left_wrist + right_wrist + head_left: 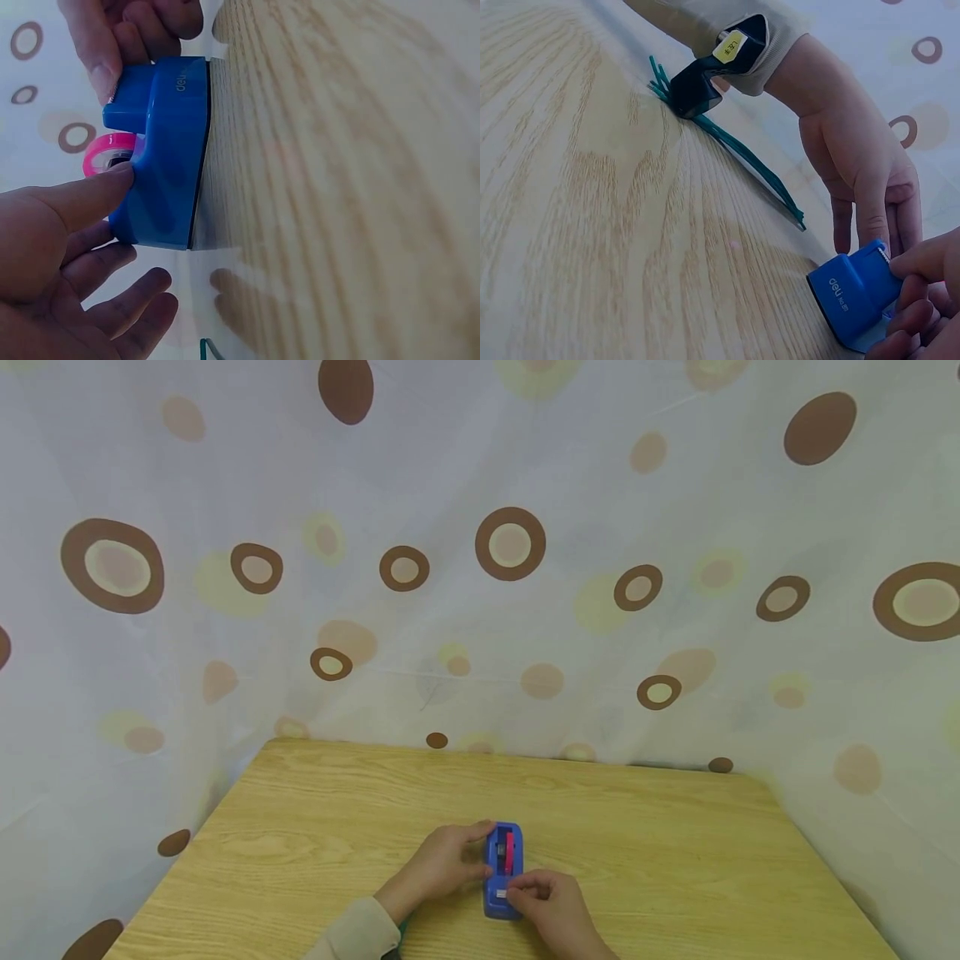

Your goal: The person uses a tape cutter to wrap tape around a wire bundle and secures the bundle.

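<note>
A blue tape dispenser (492, 906) stands on the wooden table, with a pink-cored tape roll (109, 142) in its well. My left hand (444, 860) holds the dispenser from its left side, thumb beside the roll and a finger by the far end. In the left wrist view its other fingers hang loose below. My right hand (558, 910) is at the near end, its thumb and forefinger together at the serrated cutter (883, 255). They pinch the tape's end there; the clear tape itself is hardly visible. The right hand's remaining fingers are curled.
A bundle of thin green sticks (754, 161) lies on the table (645, 827) beneath my left wrist. A black wrist device (697, 86) sits at that sleeve. Behind the table hangs a pale curtain (450, 618) with brown dots and rings.
</note>
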A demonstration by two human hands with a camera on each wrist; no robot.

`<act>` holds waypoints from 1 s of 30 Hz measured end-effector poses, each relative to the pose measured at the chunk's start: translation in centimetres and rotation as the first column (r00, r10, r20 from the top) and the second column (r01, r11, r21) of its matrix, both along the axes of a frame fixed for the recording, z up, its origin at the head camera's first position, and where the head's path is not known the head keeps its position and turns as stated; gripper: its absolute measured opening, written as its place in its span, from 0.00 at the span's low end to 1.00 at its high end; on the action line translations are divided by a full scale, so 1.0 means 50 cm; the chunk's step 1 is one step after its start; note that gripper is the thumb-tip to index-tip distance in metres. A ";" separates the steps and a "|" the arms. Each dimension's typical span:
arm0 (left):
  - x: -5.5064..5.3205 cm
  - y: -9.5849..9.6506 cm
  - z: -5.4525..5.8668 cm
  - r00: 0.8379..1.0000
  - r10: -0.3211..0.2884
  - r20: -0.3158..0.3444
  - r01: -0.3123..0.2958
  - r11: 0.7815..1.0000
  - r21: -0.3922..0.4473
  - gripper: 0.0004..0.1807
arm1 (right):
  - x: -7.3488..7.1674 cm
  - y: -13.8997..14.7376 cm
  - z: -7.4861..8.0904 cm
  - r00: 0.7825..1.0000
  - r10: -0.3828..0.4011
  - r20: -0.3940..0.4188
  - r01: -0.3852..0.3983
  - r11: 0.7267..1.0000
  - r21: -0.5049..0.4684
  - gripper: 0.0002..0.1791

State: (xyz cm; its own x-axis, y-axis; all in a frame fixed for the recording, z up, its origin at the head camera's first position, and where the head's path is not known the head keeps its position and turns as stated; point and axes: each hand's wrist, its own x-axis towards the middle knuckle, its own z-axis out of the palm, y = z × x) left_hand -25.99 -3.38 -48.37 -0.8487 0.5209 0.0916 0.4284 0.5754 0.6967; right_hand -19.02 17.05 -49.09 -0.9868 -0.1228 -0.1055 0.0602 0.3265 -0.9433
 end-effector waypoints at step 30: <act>-0.003 0.004 -0.002 1.000 0.017 0.002 -0.017 1.000 -0.001 0.35 | -0.002 -0.011 0.000 0.993 -0.082 0.084 0.084 0.996 -0.029 0.11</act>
State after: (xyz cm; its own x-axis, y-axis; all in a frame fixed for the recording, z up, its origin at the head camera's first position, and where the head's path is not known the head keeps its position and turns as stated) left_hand -26.16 -3.20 -48.49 -0.8578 0.5061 0.0899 0.4171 0.5832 0.6970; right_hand -19.13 16.51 -49.08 -0.9818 -0.0456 -0.1845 0.1641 0.2867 -0.9439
